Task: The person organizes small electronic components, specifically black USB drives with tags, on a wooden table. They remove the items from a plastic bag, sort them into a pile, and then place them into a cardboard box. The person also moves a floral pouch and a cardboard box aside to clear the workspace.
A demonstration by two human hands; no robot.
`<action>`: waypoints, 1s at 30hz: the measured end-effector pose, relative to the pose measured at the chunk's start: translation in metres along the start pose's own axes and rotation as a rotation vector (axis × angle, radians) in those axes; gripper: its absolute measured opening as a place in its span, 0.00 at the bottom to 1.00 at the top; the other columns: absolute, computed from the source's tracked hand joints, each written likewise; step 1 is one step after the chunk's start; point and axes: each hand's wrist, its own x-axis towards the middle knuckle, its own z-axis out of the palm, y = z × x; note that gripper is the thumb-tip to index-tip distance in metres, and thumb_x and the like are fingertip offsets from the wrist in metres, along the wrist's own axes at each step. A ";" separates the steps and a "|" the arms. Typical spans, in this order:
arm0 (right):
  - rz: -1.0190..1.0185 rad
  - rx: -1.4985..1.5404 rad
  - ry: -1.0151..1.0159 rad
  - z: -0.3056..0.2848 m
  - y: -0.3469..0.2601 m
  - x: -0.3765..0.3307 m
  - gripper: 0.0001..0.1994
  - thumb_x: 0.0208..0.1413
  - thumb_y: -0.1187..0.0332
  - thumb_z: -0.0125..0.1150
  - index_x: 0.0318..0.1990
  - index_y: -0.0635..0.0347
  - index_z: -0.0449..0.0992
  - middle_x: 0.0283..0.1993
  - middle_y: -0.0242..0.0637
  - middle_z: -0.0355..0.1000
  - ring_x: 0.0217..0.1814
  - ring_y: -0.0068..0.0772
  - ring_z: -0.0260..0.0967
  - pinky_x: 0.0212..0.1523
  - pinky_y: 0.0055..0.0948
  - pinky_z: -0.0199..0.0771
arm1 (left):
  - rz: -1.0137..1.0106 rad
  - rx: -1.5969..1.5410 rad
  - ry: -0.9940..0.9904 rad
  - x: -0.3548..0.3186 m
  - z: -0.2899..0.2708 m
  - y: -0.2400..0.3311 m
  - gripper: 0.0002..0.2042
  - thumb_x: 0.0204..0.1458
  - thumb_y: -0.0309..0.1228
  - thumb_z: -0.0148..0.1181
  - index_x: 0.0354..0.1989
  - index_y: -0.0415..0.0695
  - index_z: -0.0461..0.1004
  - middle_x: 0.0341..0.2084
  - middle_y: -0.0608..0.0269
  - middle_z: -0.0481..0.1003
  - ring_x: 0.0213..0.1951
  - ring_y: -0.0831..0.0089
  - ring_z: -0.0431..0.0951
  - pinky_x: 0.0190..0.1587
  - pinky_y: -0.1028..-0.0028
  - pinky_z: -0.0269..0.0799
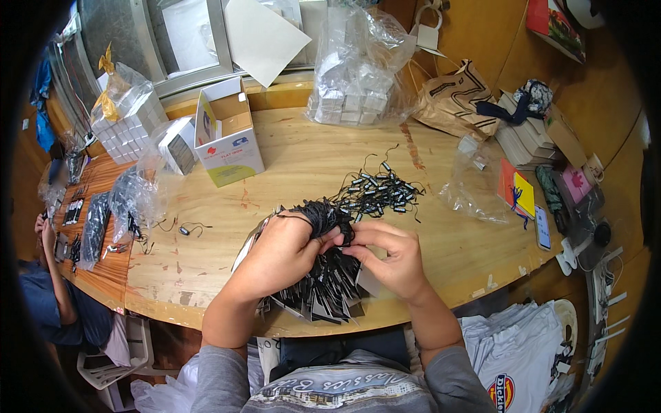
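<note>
My left hand is closed round a thick bundle of black cords, with black strip-like tags fanned out below it over the table's near edge. Against that bundle, my right hand pinches thumb and fingers together on a cord; the exact spot between the fingertips is partly hidden. Just beyond both hands lies a loose pile of small black corded pieces with pale markings. One single corded piece rests apart, to the left.
An uncovered carton stands at the back left, beside bagged white boxes. More small boxes fill a clear bag at the back. Right: paper bag, notebooks, phone. Another person's arm is at far left.
</note>
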 end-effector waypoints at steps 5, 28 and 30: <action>-0.020 -0.142 -0.088 -0.008 -0.015 0.004 0.06 0.37 0.78 0.57 0.25 0.66 0.67 0.29 0.39 0.65 0.27 0.34 0.65 0.30 0.24 0.64 | -0.071 0.039 -0.049 0.000 -0.006 0.010 0.04 0.43 0.22 0.48 0.24 0.36 0.68 0.16 0.57 0.70 0.21 0.68 0.70 0.25 0.74 0.64; 0.150 1.248 -0.038 -0.042 -0.032 -0.016 0.07 0.48 0.68 0.50 0.25 0.59 0.59 0.20 0.34 0.58 0.06 0.12 0.45 0.06 0.12 0.46 | 0.000 0.050 -0.195 -0.004 -0.011 0.017 0.04 0.40 0.18 0.46 0.24 0.35 0.69 0.20 0.54 0.71 0.24 0.65 0.72 0.28 0.74 0.66; 0.191 1.357 0.159 -0.055 -0.029 -0.015 0.07 0.50 0.68 0.47 0.26 0.59 0.59 0.18 0.30 0.56 0.06 0.11 0.43 0.07 0.12 0.43 | -0.051 0.010 -0.193 -0.003 -0.015 0.019 0.04 0.39 0.18 0.46 0.23 0.35 0.69 0.20 0.54 0.71 0.24 0.63 0.71 0.28 0.73 0.65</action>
